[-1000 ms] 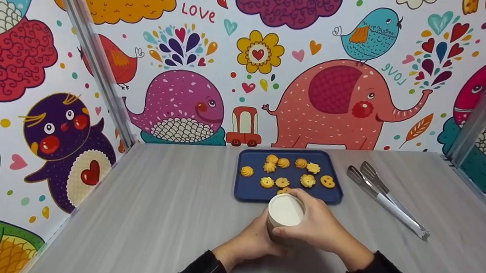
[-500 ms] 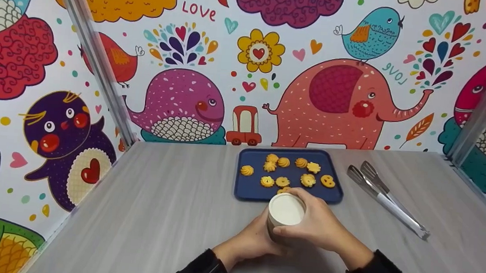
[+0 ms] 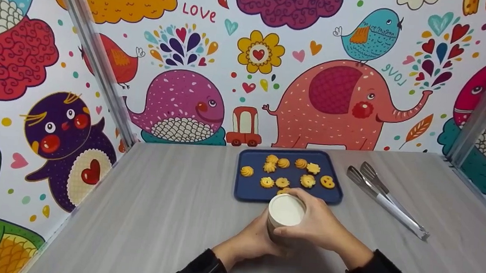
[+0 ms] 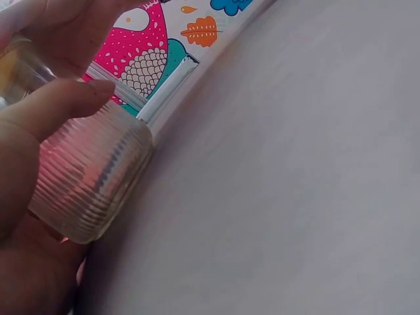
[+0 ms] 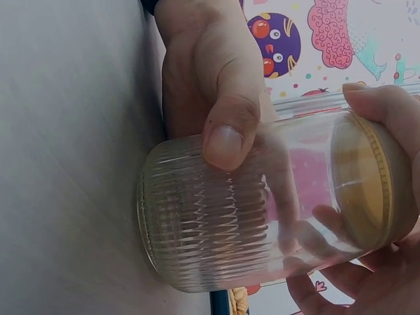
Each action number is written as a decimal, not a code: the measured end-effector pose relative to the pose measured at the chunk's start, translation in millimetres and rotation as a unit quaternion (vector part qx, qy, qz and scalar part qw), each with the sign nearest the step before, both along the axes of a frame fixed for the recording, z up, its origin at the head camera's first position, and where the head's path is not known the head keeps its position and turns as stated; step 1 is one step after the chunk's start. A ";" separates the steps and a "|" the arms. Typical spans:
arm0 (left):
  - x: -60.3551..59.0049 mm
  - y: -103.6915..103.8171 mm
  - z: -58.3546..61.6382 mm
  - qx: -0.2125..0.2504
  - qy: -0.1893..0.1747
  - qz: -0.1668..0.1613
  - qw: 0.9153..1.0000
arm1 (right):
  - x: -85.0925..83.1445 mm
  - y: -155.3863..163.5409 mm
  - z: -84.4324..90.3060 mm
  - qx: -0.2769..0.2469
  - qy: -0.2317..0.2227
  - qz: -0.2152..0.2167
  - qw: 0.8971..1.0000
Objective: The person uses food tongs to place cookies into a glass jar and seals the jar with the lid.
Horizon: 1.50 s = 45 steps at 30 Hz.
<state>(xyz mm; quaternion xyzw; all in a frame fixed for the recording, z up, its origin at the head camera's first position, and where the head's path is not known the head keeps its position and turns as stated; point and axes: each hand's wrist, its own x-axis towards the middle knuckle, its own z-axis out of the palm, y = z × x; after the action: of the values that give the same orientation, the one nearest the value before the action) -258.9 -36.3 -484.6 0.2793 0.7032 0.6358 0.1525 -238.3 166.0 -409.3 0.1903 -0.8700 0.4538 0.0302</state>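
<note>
A clear ribbed glass jar (image 3: 284, 224) stands on the grey table (image 3: 154, 216) near the middle of its front edge, just in front of a blue tray (image 3: 251, 188). The left hand (image 3: 248, 241) wraps the jar's lower body, thumb pressed on the ribbing. The right hand (image 3: 320, 225) curls its fingers round the pale lid (image 3: 285, 210) on top. No label shows on the jar. Small yellow cookies (image 3: 282, 182) lie on the tray, and metal tongs (image 3: 383, 197) lie toward the table's right edge. The cartoon wall behind the far edge carries the word "LOVE" (image 3: 198, 12) in red.
</note>
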 end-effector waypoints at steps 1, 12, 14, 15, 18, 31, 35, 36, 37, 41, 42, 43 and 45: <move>-0.3 -0.1 0.1 0.001 -0.001 -0.001 1.000 | -0.4 0.4 -0.2 0.000 0.000 0.000 1.000; 0.6 -3.4 -1.3 -0.029 0.017 -0.017 0.999 | -1.2 3.5 -5.1 -0.038 -0.026 0.074 0.996; 1.8 -3.7 -2.2 -0.027 0.012 -0.014 0.999 | -1.7 3.4 -5.5 -0.037 -0.026 0.084 0.995; 2.4 -3.9 -2.6 -0.024 0.008 -0.014 1.000 | -1.8 3.8 -5.5 -0.036 -0.026 0.089 0.995; 2.9 -3.1 -2.6 -0.022 0.008 -0.015 1.000 | -1.4 6.2 -4.0 -0.024 -0.019 0.096 0.995; 0.0 -4.1 -2.1 -0.017 0.020 -0.011 1.000 | -2.6 13.4 4.5 0.002 -0.014 0.115 0.993; 1.5 -3.8 -1.0 -0.041 0.008 -0.003 0.999 | 4.1 13.7 14.0 0.032 -0.016 0.078 0.996; 1.6 -3.5 -0.6 -0.043 0.003 -0.006 0.999 | 6.5 12.8 16.4 0.042 -0.015 0.062 0.997; 1.6 -3.2 -0.3 -0.042 -0.001 -0.008 0.999 | 9.0 11.3 18.5 0.051 -0.015 0.045 0.998; 2.7 -2.4 0.1 -0.053 0.003 -0.004 0.999 | 17.2 2.6 23.2 0.075 -0.018 -0.011 0.997; 2.9 -2.3 0.0 -0.056 0.006 -0.002 0.998 | 18.4 0.6 23.4 0.079 -0.020 -0.021 0.996; 3.0 -2.1 0.0 -0.058 0.008 -0.002 0.998 | 19.2 -1.1 23.6 0.081 -0.022 -0.027 0.996; 3.3 -2.2 -0.1 -0.062 0.010 0.000 0.998 | 19.4 -3.3 23.1 0.084 -0.024 -0.036 0.996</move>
<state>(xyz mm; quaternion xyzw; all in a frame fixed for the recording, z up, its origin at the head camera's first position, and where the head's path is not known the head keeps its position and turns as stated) -255.6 -38.5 -484.7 0.2758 0.7427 0.5880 0.1630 -218.9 162.8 -386.2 0.1498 -0.9119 0.3821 0.0098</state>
